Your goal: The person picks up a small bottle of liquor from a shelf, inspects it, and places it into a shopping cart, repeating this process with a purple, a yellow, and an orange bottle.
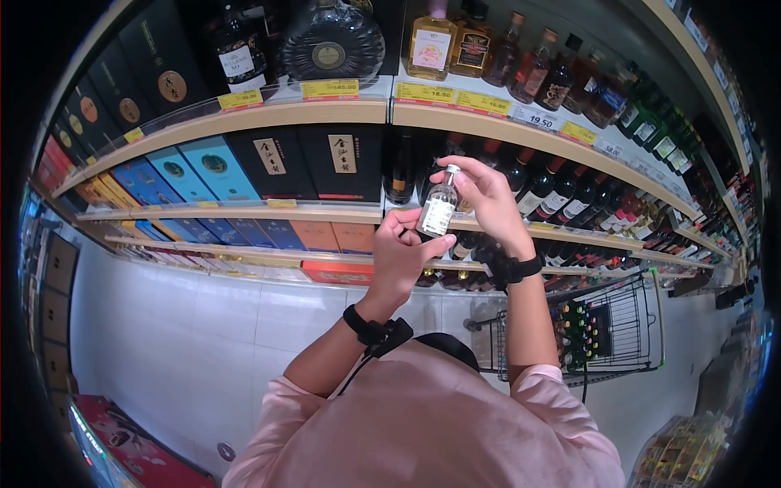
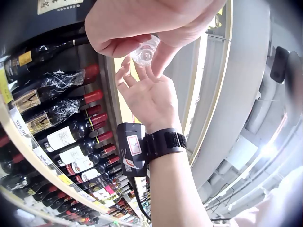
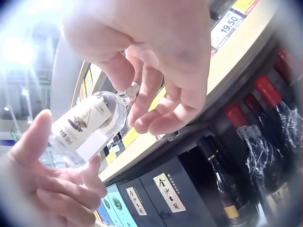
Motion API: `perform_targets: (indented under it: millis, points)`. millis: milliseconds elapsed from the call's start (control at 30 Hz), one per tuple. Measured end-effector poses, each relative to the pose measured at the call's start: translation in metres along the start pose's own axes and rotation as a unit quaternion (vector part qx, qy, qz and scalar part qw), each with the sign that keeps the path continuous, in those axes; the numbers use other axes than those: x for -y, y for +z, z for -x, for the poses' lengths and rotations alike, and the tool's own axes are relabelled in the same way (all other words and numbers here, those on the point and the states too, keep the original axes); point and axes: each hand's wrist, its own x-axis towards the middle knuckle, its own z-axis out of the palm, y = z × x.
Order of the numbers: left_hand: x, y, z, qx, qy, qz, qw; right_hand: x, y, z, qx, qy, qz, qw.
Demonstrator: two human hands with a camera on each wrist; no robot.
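A small clear glass liquor bottle point(image 1: 439, 210) with a pale label is held up in front of the shelves, tilted, cap end higher. My left hand point(image 1: 396, 259) holds it low down, its thumb and fingers on either side of the base. At the top, my right hand point(image 1: 494, 203) pinches the cap and neck between thumb and fingers. The right wrist view shows the bottle's label point(image 3: 83, 123) facing that camera, with clear glass around it. From the left wrist, the round glass base point(image 2: 145, 53) shows between the left thumb and fingers.
Shelves with dark boxed liquor point(image 1: 346, 163) and wine bottles point(image 1: 561, 195) stand close ahead. An upper shelf edge point(image 1: 488, 122) with price tags runs above the hands. A shopping cart point(image 1: 643, 325) with several bottles stands at the right; a red display point(image 1: 134, 443) is at lower left.
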Motion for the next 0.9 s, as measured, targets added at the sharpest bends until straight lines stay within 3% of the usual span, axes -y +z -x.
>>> perform_targets:
  millis: [500, 900]
  points:
    - [-0.007, -0.008, 0.001, -0.026, 0.045, -0.049, 0.997, -0.001, 0.003, -0.004, -0.002, -0.018, 0.018, 1.000]
    - [0.001, -0.005, 0.005, 0.037, 0.013, -0.044, 0.998, -0.002, -0.004, 0.008, 0.000, -0.011, -0.022, 1.000]
